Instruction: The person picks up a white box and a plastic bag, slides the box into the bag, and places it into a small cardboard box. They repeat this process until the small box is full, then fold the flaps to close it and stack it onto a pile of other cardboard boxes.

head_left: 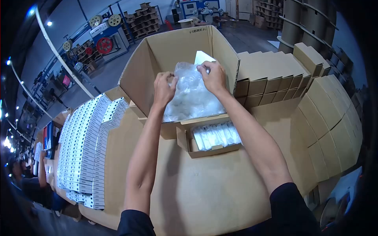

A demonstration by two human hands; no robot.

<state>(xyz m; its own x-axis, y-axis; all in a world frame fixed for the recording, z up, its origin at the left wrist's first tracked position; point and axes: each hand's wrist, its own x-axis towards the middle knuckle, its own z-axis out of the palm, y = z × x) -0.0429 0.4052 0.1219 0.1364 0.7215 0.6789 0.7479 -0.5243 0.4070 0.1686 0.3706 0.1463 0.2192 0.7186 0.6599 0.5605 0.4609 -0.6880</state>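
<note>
The shirt point(260, 230) is very dark, close to black with a bluish cast, and plain where it shows. Its left sleeve point(136, 224) and right sleeve point(289, 206) are short, each ending above the elbow in a neat, curved hem. Below, the left arm point(147, 149) and right arm point(248, 124) are bare and slim, tapering towards the wrists. The left grip point(164, 89) and right grip point(214, 77) are bare too, with slender fingers.

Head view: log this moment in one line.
left hand: curled at clear plastic; right hand: curled at same plastic; large carton: open, plastic inside; small carton: open, holding white packets
</note>
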